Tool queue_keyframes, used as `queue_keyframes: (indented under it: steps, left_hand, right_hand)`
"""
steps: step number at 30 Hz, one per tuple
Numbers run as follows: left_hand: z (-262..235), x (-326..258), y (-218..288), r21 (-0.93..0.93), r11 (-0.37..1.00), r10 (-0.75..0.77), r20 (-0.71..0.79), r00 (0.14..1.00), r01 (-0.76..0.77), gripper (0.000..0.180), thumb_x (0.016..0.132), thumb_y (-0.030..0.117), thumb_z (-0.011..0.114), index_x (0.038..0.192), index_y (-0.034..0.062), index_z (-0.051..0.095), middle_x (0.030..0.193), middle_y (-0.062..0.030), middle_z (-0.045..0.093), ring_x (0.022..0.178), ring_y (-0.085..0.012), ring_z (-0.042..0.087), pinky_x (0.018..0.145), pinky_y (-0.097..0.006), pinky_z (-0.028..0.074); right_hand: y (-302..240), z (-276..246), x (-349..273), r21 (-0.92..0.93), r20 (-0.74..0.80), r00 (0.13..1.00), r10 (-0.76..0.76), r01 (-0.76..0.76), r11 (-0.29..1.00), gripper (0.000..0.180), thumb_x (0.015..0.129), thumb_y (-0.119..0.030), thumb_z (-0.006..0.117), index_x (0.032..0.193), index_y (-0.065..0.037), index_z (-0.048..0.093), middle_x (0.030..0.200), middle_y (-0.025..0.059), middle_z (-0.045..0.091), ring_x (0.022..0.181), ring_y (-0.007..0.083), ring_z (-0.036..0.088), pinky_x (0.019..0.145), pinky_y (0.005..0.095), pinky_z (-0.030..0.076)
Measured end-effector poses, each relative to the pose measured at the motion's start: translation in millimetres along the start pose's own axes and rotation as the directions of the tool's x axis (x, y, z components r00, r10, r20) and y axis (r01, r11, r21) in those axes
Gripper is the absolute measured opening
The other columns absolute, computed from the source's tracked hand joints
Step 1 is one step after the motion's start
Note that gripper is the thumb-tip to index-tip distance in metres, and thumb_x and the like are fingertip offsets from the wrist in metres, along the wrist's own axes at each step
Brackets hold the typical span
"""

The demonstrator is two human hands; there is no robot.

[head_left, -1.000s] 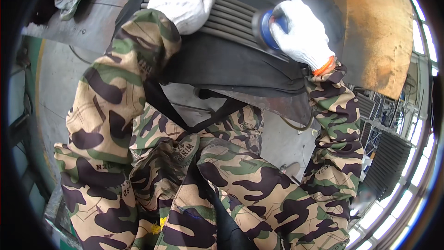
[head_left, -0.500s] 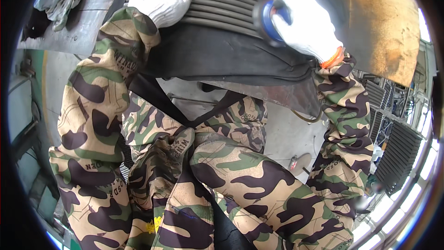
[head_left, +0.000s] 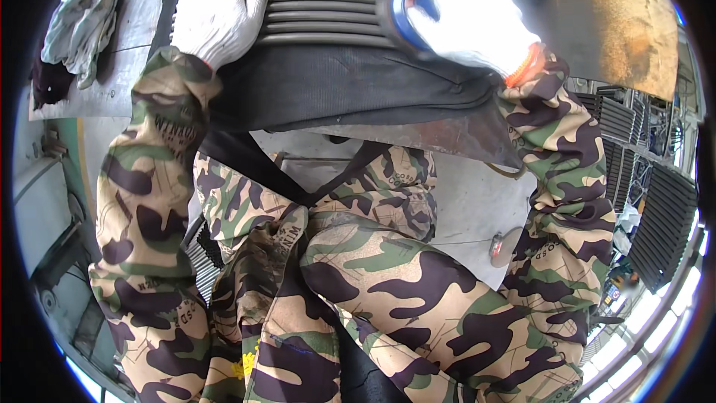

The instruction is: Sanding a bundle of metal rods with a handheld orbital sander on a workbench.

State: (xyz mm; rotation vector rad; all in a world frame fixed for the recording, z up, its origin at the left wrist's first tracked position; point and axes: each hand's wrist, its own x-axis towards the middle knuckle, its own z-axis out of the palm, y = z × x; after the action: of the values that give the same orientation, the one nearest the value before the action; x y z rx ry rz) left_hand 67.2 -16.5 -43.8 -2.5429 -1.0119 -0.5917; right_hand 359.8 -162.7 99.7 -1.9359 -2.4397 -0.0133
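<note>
A grey slatted metal grille [head_left: 326, 9] of parallel bars lies on a black cloth [head_left: 358, 86] spread over the table. My left hand [head_left: 218, 15], in a white knitted glove, rests flat on the grille's left end with fingers stretched and thumb apart. At the right end, my right hand [head_left: 477, 15], in a white glove with an orange cuff, grips a round blue-and-dark tool [head_left: 409, 21] against the bars. The glove is washed out by glare, and the tool's exact kind is unclear. Part of the grille's right end is hidden behind tool and hand.
Crumpled pale cloth [head_left: 80, 30] lies on the metal tabletop [head_left: 134, 45] at the far left. A brown stained sheet [head_left: 615, 30] covers the right side. Dark ribbed panels [head_left: 662, 227] stand at the right beyond my arm. My camouflage-clad legs [head_left: 418, 276] are below the table edge.
The view has turned slightly, so the grille now appears more level. My left hand's fingers show more fully on the grille. The tool stays against the bars in my right hand.
</note>
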Motion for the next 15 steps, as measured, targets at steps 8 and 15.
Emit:
queue_keyframes:
  steps: [8,15]
  left_hand:
    - [-4,-8,2,0.002,1.000,-0.006,0.023,1.000,0.006,0.056,0.110,0.036,0.056,0.151,-0.0023,0.057,0.154,-0.0264,0.059,0.140,-0.0446,0.054,0.120,-0.052,0.039]
    - [-7,-12,11,0.001,0.999,-0.049,0.044,0.998,0.049,0.059,0.109,0.037,0.056,0.153,-0.0025,0.055,0.155,-0.0277,0.057,0.140,-0.0451,0.053,0.121,-0.053,0.037]
  right_hand:
    - [5,-1,1,-0.002,0.005,1.000,-0.007,0.007,1.000,0.028,0.095,-0.028,0.068,0.108,-0.003,0.069,0.103,0.0242,0.068,0.096,0.0436,0.069,0.080,0.0531,0.059]
    - [3,-3,-6,-0.005,0.031,0.999,0.009,-0.009,1.000,0.028,0.095,-0.028,0.068,0.107,-0.003,0.070,0.103,0.0238,0.068,0.095,0.0435,0.069,0.080,0.0529,0.059]
